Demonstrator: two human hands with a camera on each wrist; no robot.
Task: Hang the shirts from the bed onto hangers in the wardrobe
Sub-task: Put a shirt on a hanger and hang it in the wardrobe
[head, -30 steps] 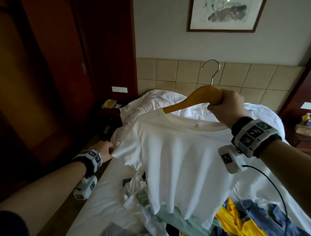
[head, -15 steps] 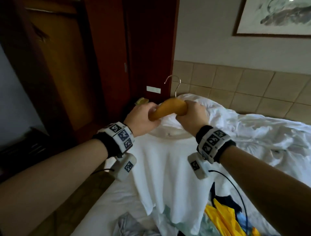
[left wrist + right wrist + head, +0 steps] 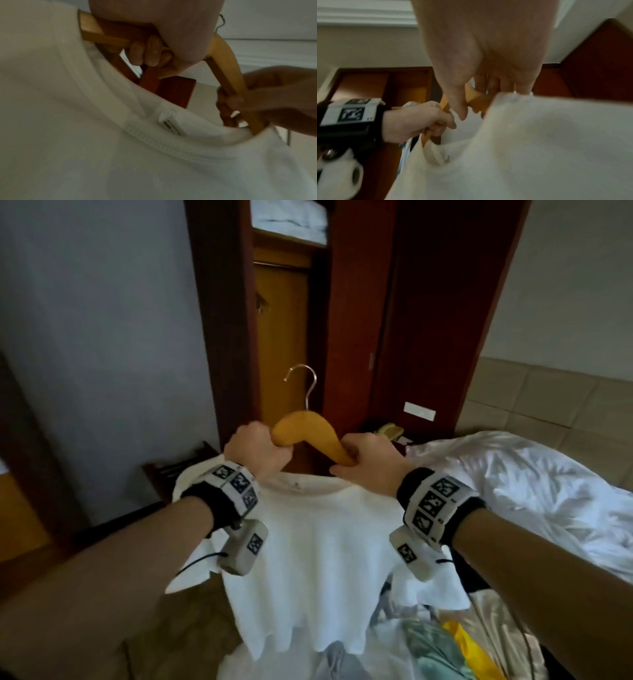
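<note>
A white T-shirt hangs from a yellow wooden hanger with a metal hook, held up in front of the open wardrobe. My left hand grips the hanger's left arm, its fingers curled round the wood. On the right arm of the hanger, my right hand grips just above the collar. In the right wrist view the right hand holds the hanger beside the left hand, with the shirt below.
The bed with a crumpled white duvet lies to the right. A pile of clothes, yellow, green and grey, lies on the bed below the shirt. A dark wardrobe door stands open at right. Folded white linen lies on the wardrobe's top shelf.
My left hand let go of the shirt sleeve and took hold of the hanger's left arm. The view swung left from the bed toward the wardrobe, and the hanger with the shirt moved with it.
</note>
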